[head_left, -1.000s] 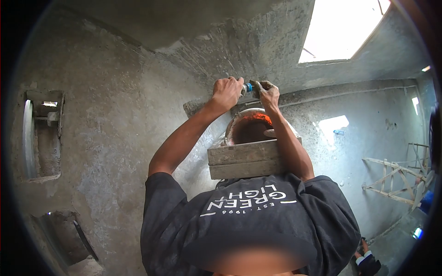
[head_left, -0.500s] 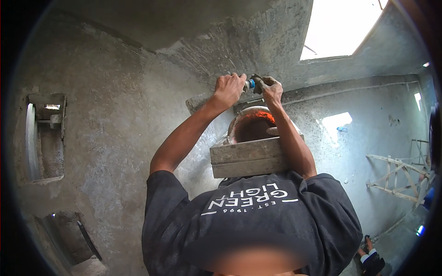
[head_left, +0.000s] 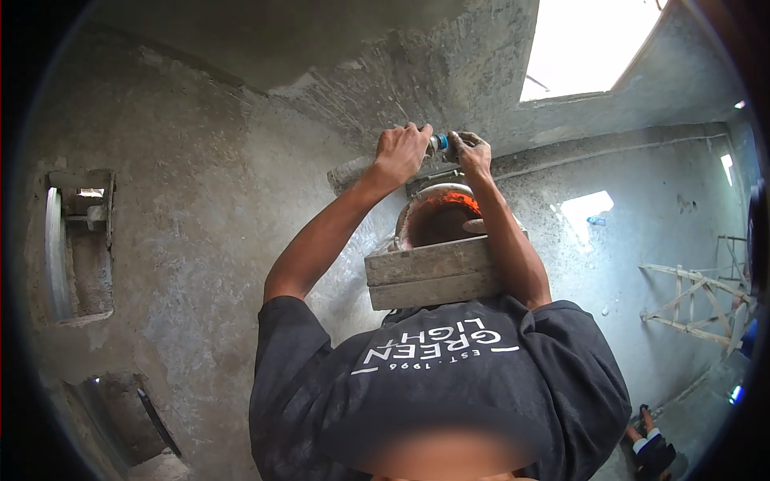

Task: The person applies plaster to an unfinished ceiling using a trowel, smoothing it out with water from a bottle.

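At upper centre, the left hand (head_left: 403,152) is curled round the left end of a small blue-ended piece (head_left: 442,142), whose long axis seems to run roughly across the frame towards the right hand (head_left: 472,152). The blue end sits between the hands, just beside the right one, whose fingers are bunched as if pinching, though whether they touch it I cannot tell. Below are the bucket's rim (head_left: 437,190) and, lower, the boards (head_left: 433,276), with the right forearm passing over their right side; more open room lies above the hands.
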The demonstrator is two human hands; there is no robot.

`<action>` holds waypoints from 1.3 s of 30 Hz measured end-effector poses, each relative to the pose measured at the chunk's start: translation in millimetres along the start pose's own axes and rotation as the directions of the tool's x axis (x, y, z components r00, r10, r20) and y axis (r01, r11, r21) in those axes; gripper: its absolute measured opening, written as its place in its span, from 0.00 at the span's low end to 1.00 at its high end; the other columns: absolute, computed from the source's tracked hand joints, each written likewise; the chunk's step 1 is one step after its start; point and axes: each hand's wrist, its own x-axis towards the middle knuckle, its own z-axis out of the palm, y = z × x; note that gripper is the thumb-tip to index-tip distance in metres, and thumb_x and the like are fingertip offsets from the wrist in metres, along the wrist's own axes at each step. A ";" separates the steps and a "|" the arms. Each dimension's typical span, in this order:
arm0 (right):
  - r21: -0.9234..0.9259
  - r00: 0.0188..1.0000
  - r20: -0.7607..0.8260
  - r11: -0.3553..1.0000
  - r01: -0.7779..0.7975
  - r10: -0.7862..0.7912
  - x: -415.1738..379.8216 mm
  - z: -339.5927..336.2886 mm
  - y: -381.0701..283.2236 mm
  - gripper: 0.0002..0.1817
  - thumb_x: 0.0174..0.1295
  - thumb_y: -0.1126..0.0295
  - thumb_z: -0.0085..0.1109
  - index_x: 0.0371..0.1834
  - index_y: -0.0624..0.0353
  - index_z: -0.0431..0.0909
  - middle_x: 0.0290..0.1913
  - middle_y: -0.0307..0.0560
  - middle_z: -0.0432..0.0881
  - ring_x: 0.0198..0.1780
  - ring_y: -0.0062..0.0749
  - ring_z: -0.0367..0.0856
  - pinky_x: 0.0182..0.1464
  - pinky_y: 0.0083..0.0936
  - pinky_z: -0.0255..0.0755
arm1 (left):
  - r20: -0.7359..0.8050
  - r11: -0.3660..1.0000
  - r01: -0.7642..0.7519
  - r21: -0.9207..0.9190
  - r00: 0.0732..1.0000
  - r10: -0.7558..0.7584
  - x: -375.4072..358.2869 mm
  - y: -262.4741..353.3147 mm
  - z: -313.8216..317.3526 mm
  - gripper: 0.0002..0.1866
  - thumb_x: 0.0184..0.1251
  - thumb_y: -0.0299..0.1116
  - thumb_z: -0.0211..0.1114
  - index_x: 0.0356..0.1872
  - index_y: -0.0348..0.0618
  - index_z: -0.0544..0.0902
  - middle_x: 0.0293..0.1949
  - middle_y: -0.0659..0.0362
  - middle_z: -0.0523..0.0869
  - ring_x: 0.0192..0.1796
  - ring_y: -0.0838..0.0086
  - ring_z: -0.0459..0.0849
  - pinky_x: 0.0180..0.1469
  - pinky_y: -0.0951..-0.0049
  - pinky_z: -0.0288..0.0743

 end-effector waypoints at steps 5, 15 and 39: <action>-0.002 0.998 0.055 0.999 -0.035 0.035 3.1 -4.9 6.0 0.26 0.56 0.71 0.74 0.54 0.73 0.75 0.41 0.51 0.86 0.37 0.29 0.86 0.39 0.24 0.81 | -0.012 0.999 0.013 -0.034 1.000 -0.013 0.3 -4.6 -1.5 0.14 0.59 0.28 0.67 0.46 0.45 0.77 0.37 0.49 0.85 0.41 0.55 0.88 0.41 0.58 0.82; 0.083 0.999 0.039 0.996 -0.019 0.016 4.9 -16.3 -7.7 0.27 0.51 0.77 0.76 0.54 0.71 0.77 0.40 0.50 0.86 0.37 0.28 0.84 0.36 0.22 0.77 | -0.045 0.968 0.086 -0.235 0.994 -0.099 0.2 -14.2 -12.7 0.24 0.52 0.33 0.74 0.50 0.46 0.75 0.39 0.48 0.84 0.47 0.51 0.86 0.47 0.55 0.81; -0.700 0.811 -0.584 0.484 -0.524 0.033 -41.7 -410.5 146.0 0.19 0.56 0.60 0.67 0.48 0.59 0.83 0.38 0.45 0.87 0.39 0.38 0.86 0.41 0.37 0.79 | -0.442 0.627 -0.030 -0.779 0.735 -0.515 -58.3 -31.3 -19.9 0.24 0.51 0.28 0.76 0.50 0.43 0.78 0.41 0.53 0.86 0.42 0.64 0.87 0.46 0.65 0.79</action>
